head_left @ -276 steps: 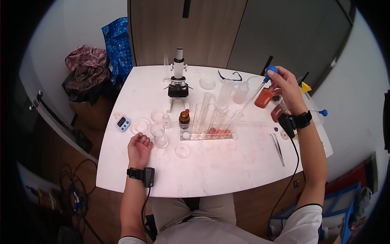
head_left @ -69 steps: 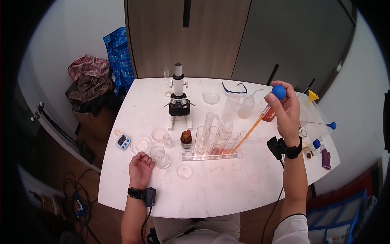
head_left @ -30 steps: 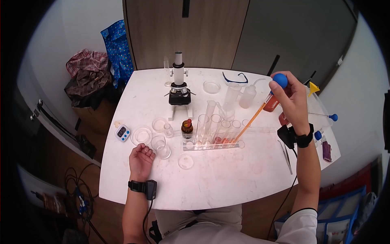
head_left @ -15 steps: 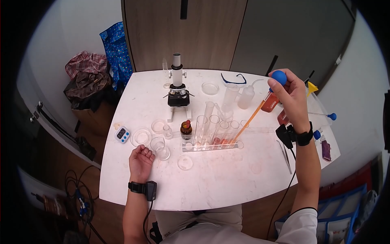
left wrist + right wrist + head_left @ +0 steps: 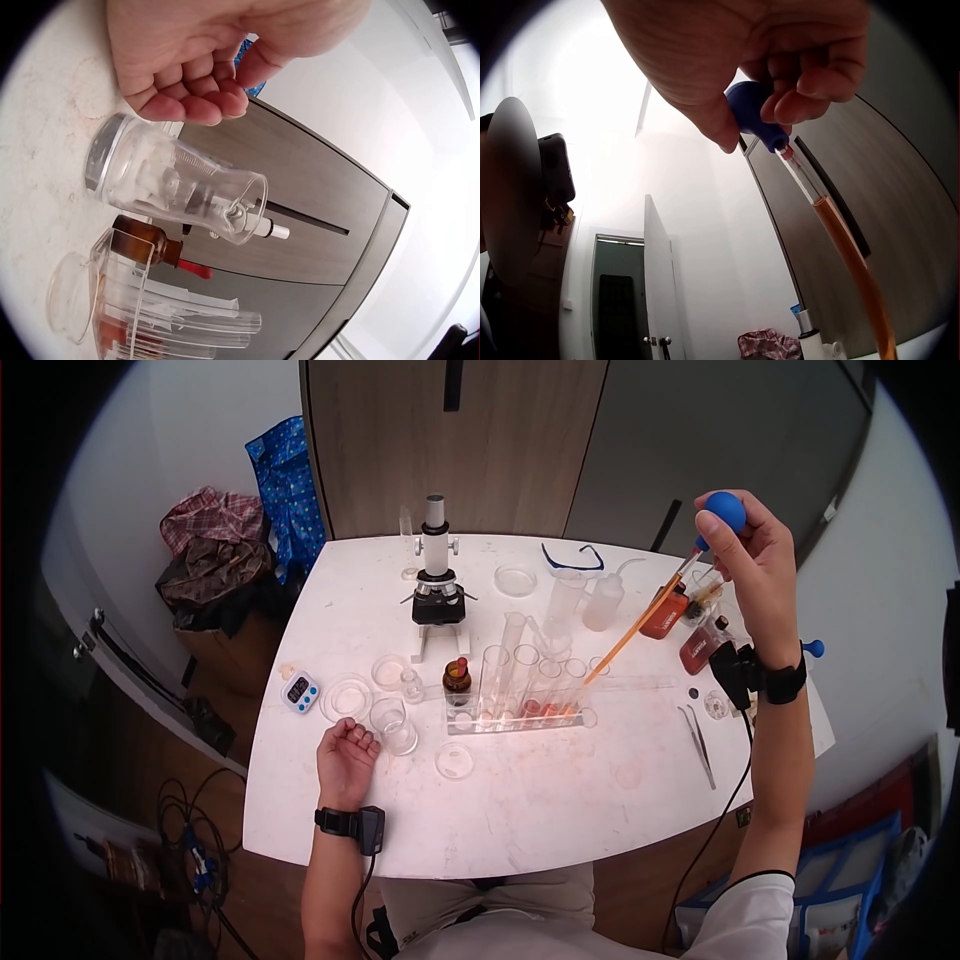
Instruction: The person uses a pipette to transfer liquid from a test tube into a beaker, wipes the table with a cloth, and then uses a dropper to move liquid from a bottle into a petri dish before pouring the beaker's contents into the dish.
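The right hand (image 5: 755, 565) grips the blue rubber bulb (image 5: 725, 511) of a glass pipette (image 5: 640, 622) filled with orange liquid. In the right wrist view thumb and fingers pinch the bulb (image 5: 751, 112). The pipette slants down to the left, its tip just above the clear rack (image 5: 515, 724), near the tubes' mouths. Red and orange liquid shows low in several tubes. Palm up, the left hand (image 5: 346, 762) rests on the table with loosely curled fingers, holding nothing. Beside it stands a clear beaker-like glass (image 5: 396, 733), also in the left wrist view (image 5: 180, 176).
A microscope (image 5: 437, 575) stands behind a brown dropper bottle (image 5: 457, 678). The timer (image 5: 300, 691) and glass dishes (image 5: 347, 698) are at left. Red-labelled bottles (image 5: 664, 615), a wash bottle (image 5: 602, 603) and tweezers (image 5: 698, 748) are at right; blue-rimmed glasses (image 5: 573, 558) lie at the back.
The pipette, empty-looking at first, went down into a rack tube and shows orange liquid. Since half a second ago the right hand has lifted it up and rightward. The left hand stays put.
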The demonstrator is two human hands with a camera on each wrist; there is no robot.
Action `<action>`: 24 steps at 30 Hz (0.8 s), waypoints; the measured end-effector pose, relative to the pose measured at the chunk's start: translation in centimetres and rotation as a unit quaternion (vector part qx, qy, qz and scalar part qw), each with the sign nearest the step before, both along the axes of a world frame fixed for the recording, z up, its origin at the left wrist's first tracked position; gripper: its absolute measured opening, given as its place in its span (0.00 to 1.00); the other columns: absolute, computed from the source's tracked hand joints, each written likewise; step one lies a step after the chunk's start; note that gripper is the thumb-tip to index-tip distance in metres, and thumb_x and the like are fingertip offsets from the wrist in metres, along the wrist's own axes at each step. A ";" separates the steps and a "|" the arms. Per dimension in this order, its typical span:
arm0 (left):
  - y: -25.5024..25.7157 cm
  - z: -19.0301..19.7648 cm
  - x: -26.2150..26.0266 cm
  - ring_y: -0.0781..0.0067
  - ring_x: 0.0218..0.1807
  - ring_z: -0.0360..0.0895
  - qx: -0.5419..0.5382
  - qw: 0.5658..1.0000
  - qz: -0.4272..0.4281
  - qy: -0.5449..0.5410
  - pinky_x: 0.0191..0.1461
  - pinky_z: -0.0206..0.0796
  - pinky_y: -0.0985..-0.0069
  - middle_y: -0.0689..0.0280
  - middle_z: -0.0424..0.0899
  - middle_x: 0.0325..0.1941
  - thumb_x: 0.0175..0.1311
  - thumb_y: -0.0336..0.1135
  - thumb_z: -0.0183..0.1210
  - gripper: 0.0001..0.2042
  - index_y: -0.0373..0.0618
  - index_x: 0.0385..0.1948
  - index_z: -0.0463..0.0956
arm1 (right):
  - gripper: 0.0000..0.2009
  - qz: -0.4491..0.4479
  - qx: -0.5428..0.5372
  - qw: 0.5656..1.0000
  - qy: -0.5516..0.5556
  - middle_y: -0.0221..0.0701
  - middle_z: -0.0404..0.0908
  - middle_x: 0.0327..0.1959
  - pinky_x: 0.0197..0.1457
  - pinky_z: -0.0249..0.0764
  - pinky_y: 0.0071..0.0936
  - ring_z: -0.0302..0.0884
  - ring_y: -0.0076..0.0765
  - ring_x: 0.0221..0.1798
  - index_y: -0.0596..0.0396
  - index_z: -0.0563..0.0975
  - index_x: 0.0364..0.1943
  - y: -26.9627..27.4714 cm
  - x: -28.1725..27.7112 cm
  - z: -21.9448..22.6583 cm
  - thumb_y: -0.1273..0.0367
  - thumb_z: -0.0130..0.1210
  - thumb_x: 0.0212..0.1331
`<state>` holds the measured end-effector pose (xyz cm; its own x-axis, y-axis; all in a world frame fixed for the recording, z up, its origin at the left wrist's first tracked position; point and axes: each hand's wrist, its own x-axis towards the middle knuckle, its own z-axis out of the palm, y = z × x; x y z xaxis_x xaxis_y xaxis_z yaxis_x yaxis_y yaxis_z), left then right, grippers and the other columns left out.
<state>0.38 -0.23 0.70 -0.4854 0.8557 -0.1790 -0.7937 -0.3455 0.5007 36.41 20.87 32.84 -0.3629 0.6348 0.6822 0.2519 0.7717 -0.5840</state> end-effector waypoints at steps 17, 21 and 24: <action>0.0 0.0 0.0 0.74 0.32 0.71 -0.009 1.000 0.003 -0.006 0.43 0.67 0.74 0.71 0.72 0.25 0.68 0.36 0.48 0.08 0.47 0.30 0.73 | 0.18 -0.011 0.046 0.999 0.018 0.23 0.78 0.29 0.31 0.67 0.12 0.73 0.14 0.29 0.54 0.81 0.40 -0.6 1.1 2.2 0.53 0.65 0.58; 0.1 0.1 0.1 0.74 0.32 0.70 -0.011 1.000 0.004 -0.004 0.42 0.68 0.74 0.71 0.71 0.25 0.68 0.36 0.48 0.08 0.47 0.30 0.72 | 0.18 -0.019 0.049 0.998 0.032 0.23 0.77 0.28 0.29 0.64 0.12 0.70 0.13 0.26 0.53 0.81 0.40 -0.7 1.5 2.7 0.53 0.64 0.59; 0.1 0.0 0.0 0.75 0.32 0.70 -0.009 1.000 0.003 -0.001 0.43 0.68 0.74 0.71 0.71 0.25 0.68 0.36 0.48 0.07 0.47 0.30 0.72 | 0.18 -0.018 0.053 0.998 0.038 0.22 0.77 0.27 0.28 0.63 0.12 0.69 0.13 0.25 0.53 0.81 0.40 -0.8 1.8 2.9 0.53 0.64 0.59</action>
<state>0.40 -0.17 0.70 -0.4900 0.8494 -0.1960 -0.7931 -0.3411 0.5046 38.19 20.06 35.79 -0.2867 0.5685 0.7711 0.2385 0.8219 -0.5173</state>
